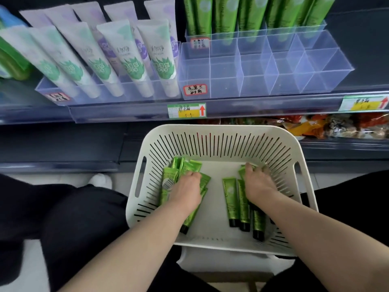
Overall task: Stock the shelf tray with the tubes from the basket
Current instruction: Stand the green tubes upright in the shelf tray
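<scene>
Green tubes [232, 204] flat in the white basket [212, 128], split into two heaps, likely for picking with both hands: three countable on the right, black caps nearest, some five bunched on the left. Left hand [185, 191] clamped round the left bunch; right hand [260, 185] apart, fingers curled over tube ends, grip too blurred to tell. Beyond, on the shelf [126, 112], clear tray [254, 81]: two front rows of five compartments bare, stocked tubes [225, 15] upright behind.

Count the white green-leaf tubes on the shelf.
5 leaf tubes, side by side along the front row of the left tray, caps down. Purple tubes stand behind; more leaf ones could be hidden there.
</scene>
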`<state>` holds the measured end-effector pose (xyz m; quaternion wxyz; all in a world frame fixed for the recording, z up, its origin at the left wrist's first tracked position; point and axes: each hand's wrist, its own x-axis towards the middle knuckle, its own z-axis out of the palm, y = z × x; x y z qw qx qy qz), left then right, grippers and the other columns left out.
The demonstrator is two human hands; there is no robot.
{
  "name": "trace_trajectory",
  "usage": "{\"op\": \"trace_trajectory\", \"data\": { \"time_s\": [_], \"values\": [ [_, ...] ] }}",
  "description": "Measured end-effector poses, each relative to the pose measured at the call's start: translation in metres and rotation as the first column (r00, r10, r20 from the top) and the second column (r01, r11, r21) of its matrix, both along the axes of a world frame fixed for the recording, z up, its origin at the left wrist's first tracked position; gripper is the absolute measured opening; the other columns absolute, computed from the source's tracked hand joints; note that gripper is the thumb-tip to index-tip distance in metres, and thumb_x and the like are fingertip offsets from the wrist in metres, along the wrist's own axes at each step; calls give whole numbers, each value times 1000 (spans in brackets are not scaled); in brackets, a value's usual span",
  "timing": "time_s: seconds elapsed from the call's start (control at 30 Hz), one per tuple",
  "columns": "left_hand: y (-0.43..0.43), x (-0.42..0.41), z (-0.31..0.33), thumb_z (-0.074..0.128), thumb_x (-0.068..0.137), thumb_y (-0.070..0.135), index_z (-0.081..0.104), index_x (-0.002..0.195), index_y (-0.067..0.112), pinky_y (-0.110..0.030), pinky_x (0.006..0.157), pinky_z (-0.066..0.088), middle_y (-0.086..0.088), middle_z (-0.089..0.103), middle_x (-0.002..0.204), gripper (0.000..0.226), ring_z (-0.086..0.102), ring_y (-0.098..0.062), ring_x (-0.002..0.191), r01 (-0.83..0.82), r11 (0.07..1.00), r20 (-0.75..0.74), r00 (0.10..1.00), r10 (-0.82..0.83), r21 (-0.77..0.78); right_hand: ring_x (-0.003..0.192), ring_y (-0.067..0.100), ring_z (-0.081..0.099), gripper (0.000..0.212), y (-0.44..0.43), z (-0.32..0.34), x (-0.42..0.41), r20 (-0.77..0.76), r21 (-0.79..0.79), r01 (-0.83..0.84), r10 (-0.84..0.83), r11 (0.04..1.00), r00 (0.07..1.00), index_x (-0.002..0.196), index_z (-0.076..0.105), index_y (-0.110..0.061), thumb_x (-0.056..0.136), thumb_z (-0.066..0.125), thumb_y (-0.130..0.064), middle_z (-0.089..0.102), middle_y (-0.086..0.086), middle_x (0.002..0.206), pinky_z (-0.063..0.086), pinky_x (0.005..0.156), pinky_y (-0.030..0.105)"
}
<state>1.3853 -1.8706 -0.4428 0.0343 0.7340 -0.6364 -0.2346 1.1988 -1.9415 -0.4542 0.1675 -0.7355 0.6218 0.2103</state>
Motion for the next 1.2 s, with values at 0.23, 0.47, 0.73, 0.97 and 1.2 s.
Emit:
{"op": "trace_trajectory", "data": {
  "time_s": [0.23,0.47,0.73,0.97,1.2],
  "values": [
    [0,-1,-3,55,90,0,54,127,9,-34,96,47,-7,54,127,38,56,-21,112,14,999,24,1000,-15,46,125,34,40,66,-1,-4,4,-12,-17,-43,43,999,999,139,33,-8,81,61,-16,42,18,135,40,104,45],
    [3,-2,-6,56,90,1,56,126,11,-28,89,45,-4,54,127,38,57,-20,110,46,998,28,999,-47,47,136,43,24,76,-4,-11,2,25,39,-39,38,998,999,150,12,-10,89,57,-20,34,20,146,28,112,51],
    [1,-4,-9,55,92,2,52,132,14,-30,93,44,-3,53,131,42,55,-19,115,46,998,1,999,-46,47,116,30,48,53,6,-18,8,178,143,-64,38,988,983,137,39,-16,87,59,-21,48,11,129,46,93,40],
    [-1,-1,-11,56,91,2,55,127,11,-28,89,46,-3,55,124,38,58,-20,109,42,996,32,998,-45,78,78,25,56,35,5,7,15,199,54,-153,139,987,970,123,40,-17,91,50,-21,55,3,87,45,60,32],
    [-25,-14,-10,45,85,-7,58,99,12,-32,65,46,-10,61,98,27,60,-26,89,64,965,211,970,-120,256,68,19,52,29,-8,81,-9,344,-127,-290,316,949,884,115,45,-21,91,49,-37,53,-6,73,39,57,30]
  ]
}}
